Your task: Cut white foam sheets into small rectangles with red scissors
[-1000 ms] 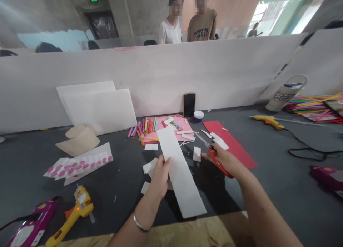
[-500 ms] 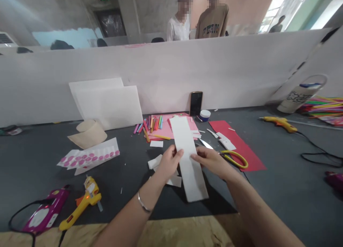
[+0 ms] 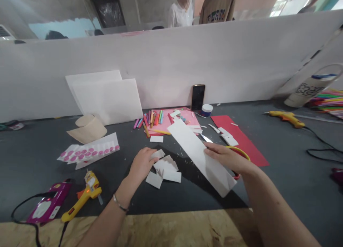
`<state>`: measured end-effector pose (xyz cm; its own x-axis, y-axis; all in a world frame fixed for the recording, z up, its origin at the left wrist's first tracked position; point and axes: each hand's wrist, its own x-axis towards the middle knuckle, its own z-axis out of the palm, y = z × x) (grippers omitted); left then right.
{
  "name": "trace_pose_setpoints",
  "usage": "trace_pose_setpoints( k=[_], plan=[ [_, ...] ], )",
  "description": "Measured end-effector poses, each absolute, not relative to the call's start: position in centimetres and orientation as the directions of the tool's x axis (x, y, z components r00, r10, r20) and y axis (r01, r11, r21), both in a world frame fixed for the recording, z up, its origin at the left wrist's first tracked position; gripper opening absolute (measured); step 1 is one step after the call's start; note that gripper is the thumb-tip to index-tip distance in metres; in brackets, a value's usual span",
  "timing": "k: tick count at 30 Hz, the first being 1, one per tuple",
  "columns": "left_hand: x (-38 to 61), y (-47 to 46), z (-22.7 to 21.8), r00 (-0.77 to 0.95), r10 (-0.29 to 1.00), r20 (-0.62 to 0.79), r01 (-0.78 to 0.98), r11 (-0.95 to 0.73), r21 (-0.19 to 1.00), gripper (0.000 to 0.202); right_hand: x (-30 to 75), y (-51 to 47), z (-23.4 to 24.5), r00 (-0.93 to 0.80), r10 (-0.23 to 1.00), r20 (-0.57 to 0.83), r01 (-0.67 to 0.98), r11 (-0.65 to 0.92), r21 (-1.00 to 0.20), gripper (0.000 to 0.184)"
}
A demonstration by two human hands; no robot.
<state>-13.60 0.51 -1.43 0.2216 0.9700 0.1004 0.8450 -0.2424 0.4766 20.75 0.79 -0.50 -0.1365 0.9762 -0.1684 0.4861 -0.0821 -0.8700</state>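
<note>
A dark grey tabletop (image 3: 34, 157) runs along a white partition, with a plywood board (image 3: 150, 229) at its near edge. White boards (image 3: 107, 100) and a phone (image 3: 197, 97) lean against the partition. A tan paper roll (image 3: 88, 127) and a sticker sheet (image 3: 88, 152) with pink dots lie to the left. Colored sticks (image 3: 152, 120) lie partly on a pink card (image 3: 184, 120), beside a small jar (image 3: 207, 110). White scraps (image 3: 163, 172) lie near the middle, and a red card (image 3: 241, 140) lies to the right. Yellow glue guns (image 3: 87, 197) lie at both sides, their black cords trailing across the top.
</note>
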Motion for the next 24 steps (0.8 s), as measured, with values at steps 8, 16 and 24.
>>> trace_pose_setpoints(
  k=[8, 16, 24],
  plan=[
    [-14.3, 0.8, 0.1, -0.103, 0.951, 0.291, 0.699, -0.139, 0.701, 0.024, 22.0, 0.1, 1.9, -0.263, 0.96, -0.099, 0.74, 0.135, -0.659, 0.045],
    [-8.6, -0.1, 1.7, -0.025, 0.976, -0.215, -0.299, 0.198, 0.934, 0.046, 21.3, 0.1, 4.2, -0.387, 0.919, -0.075, 0.799, 0.294, -0.525, 0.043],
    [-5.7, 0.3, 0.7, -0.142, 0.971, -0.19, -0.4, 0.12, 0.909, 0.044, 20.3, 2.3, 5.2, -0.413, 0.888, 0.203, 0.843, 0.457, -0.284, 0.037]
  ],
)
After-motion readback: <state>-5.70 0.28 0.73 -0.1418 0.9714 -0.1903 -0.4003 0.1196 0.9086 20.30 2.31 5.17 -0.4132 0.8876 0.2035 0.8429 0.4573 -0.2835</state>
